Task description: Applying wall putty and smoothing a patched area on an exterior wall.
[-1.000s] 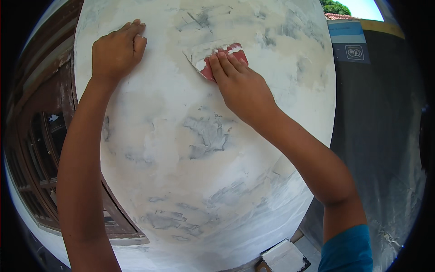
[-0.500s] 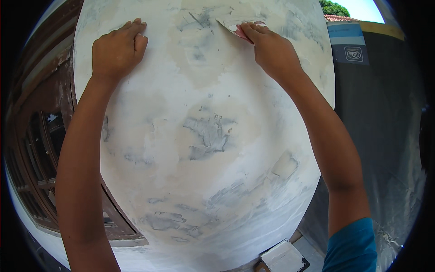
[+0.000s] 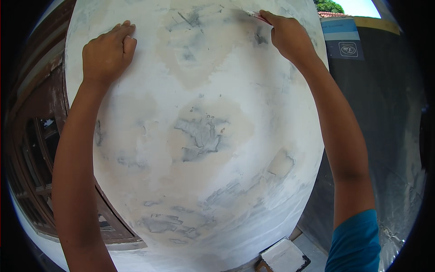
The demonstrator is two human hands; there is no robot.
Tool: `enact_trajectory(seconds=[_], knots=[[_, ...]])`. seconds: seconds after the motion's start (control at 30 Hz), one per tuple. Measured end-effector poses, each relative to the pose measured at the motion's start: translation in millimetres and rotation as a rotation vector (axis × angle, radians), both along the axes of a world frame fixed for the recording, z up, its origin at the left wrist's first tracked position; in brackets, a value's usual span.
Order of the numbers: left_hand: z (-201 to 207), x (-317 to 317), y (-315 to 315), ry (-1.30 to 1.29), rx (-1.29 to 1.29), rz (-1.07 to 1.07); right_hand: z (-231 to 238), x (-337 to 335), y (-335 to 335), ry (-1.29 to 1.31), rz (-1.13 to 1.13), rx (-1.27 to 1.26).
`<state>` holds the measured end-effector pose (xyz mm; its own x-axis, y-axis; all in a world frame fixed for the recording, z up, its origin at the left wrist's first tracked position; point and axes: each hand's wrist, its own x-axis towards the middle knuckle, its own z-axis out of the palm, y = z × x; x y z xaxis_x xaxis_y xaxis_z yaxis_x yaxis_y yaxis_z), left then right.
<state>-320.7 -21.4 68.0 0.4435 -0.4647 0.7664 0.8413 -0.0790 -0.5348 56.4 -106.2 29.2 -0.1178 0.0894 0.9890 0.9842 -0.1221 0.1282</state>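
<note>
A white wall (image 3: 176, 86) with cream and grey patches of filler stands before me. High on it, to the right, my right hand (image 3: 292, 38) is closed round a putty knife (image 3: 258, 17). The knife is thin, with a reddish part by the fingers and white paste on it; its blade is seen nearly edge-on against the wall. Across from it, my left hand (image 3: 106, 56) leans on the upper left of the wall. Its fingers point up and lie against the surface, the thumb bent beside them, and no tool shows in it.
Left of the wall is a brown wooden window frame (image 3: 50, 187) with dark panes. A dark sheet (image 3: 371, 122) hangs along the right side. Low at the right, near the wall's foot, sits a white-topped, paste-smeared board or box (image 3: 284, 256).
My right hand has moved up and to the right with the putty knife, whose blade now looks narrower. My left hand stays on the wall while the whole view shifts slightly.
</note>
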Motion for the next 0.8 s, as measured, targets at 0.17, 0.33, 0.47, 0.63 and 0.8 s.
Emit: enact_trajectory(seconds=[0.17, 0.33, 0.47, 0.63, 0.8], knots=[[-2.4, -14.8, -0.7, -0.008, -0.009, 0.012, -137.9, -3.4, 50.0, -0.186, 0.017, -0.072], [-6.1, -17.2, -0.4, -0.056, -0.031, 0.068, -122.6, -18.0, -26.7, 0.094, 0.172, -0.265], [-4.6, -8.8, 2.0, -0.038, 0.003, 0.021, -20.2, -17.8, -22.5, 0.062, 0.057, 0.08], [-2.7, -1.0, 0.3, -0.04, -0.038, 0.013, -15.3, -15.5, 30.1, -0.164, 0.103, 0.181], [-7.7, -13.0, -0.4, -0.037, -0.003, 0.04, -119.0, -19.4, 30.2, -0.203, 0.164, 0.262]])
